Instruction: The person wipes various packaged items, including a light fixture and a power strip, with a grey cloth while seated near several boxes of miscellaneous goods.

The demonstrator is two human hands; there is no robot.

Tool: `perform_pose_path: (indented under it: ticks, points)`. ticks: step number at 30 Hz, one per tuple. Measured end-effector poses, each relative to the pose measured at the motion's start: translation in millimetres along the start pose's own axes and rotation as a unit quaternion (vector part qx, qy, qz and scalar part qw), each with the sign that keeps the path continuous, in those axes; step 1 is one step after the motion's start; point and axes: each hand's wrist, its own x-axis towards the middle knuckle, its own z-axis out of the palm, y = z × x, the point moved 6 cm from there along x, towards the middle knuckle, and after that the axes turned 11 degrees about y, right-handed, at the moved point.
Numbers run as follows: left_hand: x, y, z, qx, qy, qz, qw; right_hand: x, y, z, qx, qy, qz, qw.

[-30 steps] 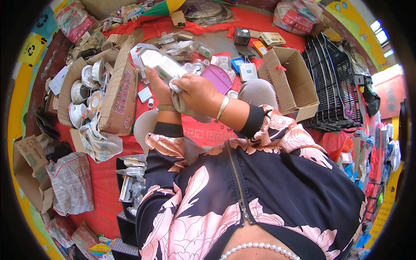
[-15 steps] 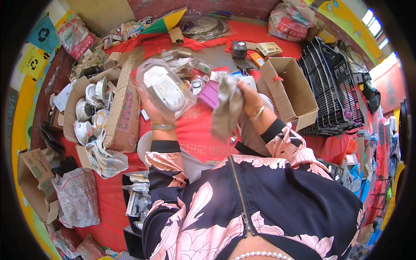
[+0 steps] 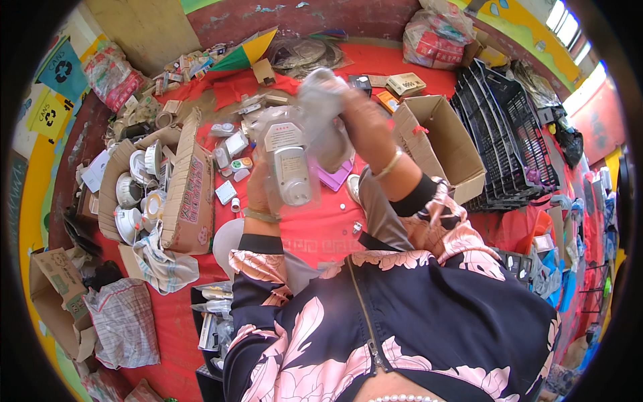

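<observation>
My left hand (image 3: 258, 190) grips the side of a clear plastic blister pack (image 3: 293, 177), held upright in front of me. Inside it is a white oblong device with a printed card above. My right hand (image 3: 367, 127), blurred by motion, is closed on a greyish cloth (image 3: 321, 100) at the pack's upper right edge. Whether cloth and plastic touch I cannot tell. Partly behind the cloth lies a purple tray (image 3: 337, 175). Small white fittings (image 3: 226, 192) are scattered on the red floor covering left of the pack.
At left a cardboard box (image 3: 191, 194) holds several round white lamps (image 3: 127, 190). Another cardboard box (image 3: 442, 144) stands open at right, beside black plastic crates (image 3: 499, 130). Small boxes (image 3: 406, 84) lie at the back. A black bin (image 3: 211, 328) with packaged items is near my left arm.
The blister pack has moved right and turned more upright. My right hand has raised the cloth up and leftward to the pack's top edge. The view has shifted slightly.
</observation>
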Motion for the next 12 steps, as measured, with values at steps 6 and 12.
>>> perform_pose_path:
  ticks: [6,12]
  points:
    - [-9,-20,-23,0.145,0.034,0.014,0.989,-28,35,52,-0.524,-0.248,-0.279,0.766]
    - [-14,-21,-13,0.360,-0.031,0.006,0.932,-18,58,27,-0.659,-0.315,-0.093,0.676]
